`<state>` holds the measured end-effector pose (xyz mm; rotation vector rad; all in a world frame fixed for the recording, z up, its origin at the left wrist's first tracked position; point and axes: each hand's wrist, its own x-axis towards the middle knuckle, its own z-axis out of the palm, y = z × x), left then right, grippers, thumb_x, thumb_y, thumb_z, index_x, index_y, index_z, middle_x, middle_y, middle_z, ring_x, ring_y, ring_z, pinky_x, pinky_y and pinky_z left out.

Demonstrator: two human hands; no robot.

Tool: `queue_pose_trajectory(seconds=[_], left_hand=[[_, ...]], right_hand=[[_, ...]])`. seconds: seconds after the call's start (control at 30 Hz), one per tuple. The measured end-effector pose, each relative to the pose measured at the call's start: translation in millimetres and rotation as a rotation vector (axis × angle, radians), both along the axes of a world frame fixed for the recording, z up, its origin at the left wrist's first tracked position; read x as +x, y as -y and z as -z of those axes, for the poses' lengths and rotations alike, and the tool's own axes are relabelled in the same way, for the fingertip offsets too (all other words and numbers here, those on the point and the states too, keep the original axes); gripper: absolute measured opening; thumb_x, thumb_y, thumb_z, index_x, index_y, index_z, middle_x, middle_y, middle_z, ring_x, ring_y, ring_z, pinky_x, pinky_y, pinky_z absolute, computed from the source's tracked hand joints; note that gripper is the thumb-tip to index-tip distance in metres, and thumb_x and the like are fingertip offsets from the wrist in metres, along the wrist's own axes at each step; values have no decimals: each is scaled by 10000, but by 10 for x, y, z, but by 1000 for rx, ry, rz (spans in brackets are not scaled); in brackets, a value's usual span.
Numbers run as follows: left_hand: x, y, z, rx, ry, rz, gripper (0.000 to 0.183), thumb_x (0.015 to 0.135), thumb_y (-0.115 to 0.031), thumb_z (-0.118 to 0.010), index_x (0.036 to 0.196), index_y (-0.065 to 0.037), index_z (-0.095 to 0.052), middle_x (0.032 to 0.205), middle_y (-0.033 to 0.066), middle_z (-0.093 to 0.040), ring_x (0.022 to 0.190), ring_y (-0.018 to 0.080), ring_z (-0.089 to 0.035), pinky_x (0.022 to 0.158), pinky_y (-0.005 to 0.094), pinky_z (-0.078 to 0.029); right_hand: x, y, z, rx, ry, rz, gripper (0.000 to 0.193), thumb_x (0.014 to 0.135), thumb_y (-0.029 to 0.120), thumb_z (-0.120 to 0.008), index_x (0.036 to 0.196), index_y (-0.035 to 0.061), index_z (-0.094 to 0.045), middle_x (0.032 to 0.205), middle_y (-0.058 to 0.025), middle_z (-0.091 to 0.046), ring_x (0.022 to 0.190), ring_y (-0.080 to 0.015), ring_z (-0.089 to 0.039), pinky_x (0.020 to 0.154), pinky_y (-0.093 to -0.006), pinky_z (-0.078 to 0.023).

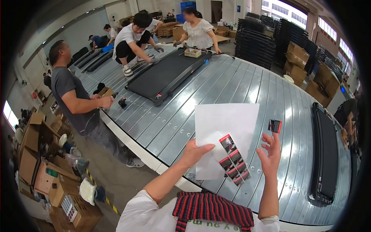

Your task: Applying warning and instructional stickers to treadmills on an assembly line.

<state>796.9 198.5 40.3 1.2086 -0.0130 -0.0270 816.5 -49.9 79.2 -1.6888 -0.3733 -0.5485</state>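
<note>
My left hand (196,152) pinches a white paper sheet (226,120) at its left edge, thumb lying on top. On the lower part of this paper is a strip of red-and-black stickers (234,159) with small pictures, tilted, its top near my left thumb. My right hand (271,154) is raised to the right of the paper with its fingers apart. A single red-and-black sticker (274,126) rests against its index fingertip, clear of the paper. Below both hands is a ribbed metal work surface (170,133).
A flat black treadmill (164,75) lies ahead, a small box (192,52) on its far end; another treadmill (324,154) stands at the right. One person (77,92) works at the left edge with a tool. Another person (133,42) squats on the surface. Cartons (73,193) crowd the left floor.
</note>
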Motion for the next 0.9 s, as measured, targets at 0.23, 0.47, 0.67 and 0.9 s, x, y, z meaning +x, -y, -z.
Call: queue_pose_trajectory(seconds=[0.23, 0.47, 0.67, 0.9], left_hand=[[-65, 66, 6, 73, 50, 38, 274, 770, -157, -634, 975, 17, -579, 925, 63, -598, 827, 114, -549, 722, 258, -447], [50, -42, -224, 358, 197, -175, 258, 753, -152, -647, 949, 6, -589, 870, 43, -614, 783, 97, -556, 698, 245, -447], [49, -186, -217, 407, 165, -285, 207, 749, -175, -642, 861, -4, -606, 794, 36, -619, 716, 99, -558, 635, 248, -447], [-18, -24, -88, 688, 454, -154, 212, 756, -215, -632, 819, -14, -601, 704, 105, -597, 603, 134, -545, 572, 260, -431]], right_hand=[[30, -256, 22, 162, -408, -370, 535, 743, -11, -562, 1229, -56, -342, 1104, -116, -510, 993, -146, -493, 864, -274, -381], [65, -140, -15, -45, -481, -501, 510, 734, -34, -555, 1209, -55, -372, 1067, -107, -542, 952, -144, -525, 832, -266, -410], [2, -183, 117, -112, -511, -495, 577, 704, 36, -630, 1213, -28, -365, 1020, -78, -549, 932, -128, -527, 800, -263, -422], [-214, -199, -302, -567, 143, 20, 842, 538, 78, -750, 1253, 15, -310, 1090, -128, -542, 1039, -285, -483, 856, -366, -394]])
